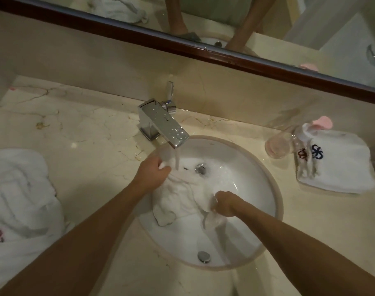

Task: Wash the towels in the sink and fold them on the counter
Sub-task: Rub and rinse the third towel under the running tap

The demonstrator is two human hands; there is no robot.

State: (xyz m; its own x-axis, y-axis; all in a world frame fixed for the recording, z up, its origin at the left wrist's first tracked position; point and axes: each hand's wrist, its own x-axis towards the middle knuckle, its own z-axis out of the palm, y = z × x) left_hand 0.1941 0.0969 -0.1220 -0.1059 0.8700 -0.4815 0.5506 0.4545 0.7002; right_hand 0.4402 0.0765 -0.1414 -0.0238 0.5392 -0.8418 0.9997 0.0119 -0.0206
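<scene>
At the far left edge of the frame, a rumpled heap of white terry towels [20, 201] lies on the cream, veined marble counter [86, 133]; a dark red embroidered mark shows on its lower left part.

In the upper middle, a square chrome tap [163, 122] stands on the counter behind the basin, its lever handle raised at the back. A thin stream of water [177, 159] falls from its spout into the round white sink [246, 167] set under the counter at the centre of the frame. A chrome drain [200, 169] sits on the basin floor to the right of the stream, and a round chrome overflow cap [204, 257] shows on the near wall.

Inside the sink, toward its left half, lies a wet white towel [178, 201], crumpled and spread between the two hands. The left hand [153, 170], reaching in from the lower left, grips the towel's upper end with curled fingers right beside the falling water. The right hand [224, 204], reaching in from the lower right, is closed round a bunched fold at the towel's lower right edge.

On the counter at the right of the frame, a clear drinking glass [278, 145] stands just beside a folded white towel with a dark blue embroidered emblem [340, 165]. A small pink object [323, 122] lies at that towel's far end; what it is cannot be told.

Across the top of the frame runs a dark wooden mirror frame [182, 44].
</scene>
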